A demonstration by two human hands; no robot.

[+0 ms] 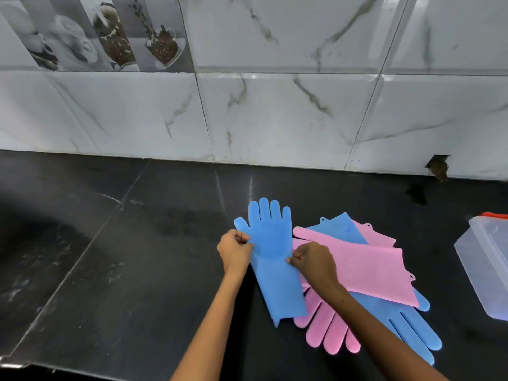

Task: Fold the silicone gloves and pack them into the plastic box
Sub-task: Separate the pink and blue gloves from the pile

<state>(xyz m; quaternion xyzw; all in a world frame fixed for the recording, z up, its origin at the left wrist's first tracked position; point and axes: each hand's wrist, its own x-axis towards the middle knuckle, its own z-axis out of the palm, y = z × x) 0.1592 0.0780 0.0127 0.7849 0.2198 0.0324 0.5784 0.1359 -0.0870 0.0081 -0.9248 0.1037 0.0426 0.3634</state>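
A blue silicone glove (270, 251) lies flat on the black counter, its fingers pointing at the wall. My left hand (235, 248) pinches its left edge near the thumb. My right hand (312, 259) pinches its right edge at the wrist. To the right lies a pile of gloves: a pink glove (365, 266) on top, a second blue glove (409, 323) under it with fingers toward me, and another pink glove (328, 329) with fingers toward me. The clear plastic box (486, 268) stands at the right edge of the view.
The black stone counter (137, 257) runs left and meets a white marble-tiled wall (275, 119) behind. An orange-red lid edge (494, 215) shows behind the box. A broken hole in the tile (438, 167) sits at the back right.
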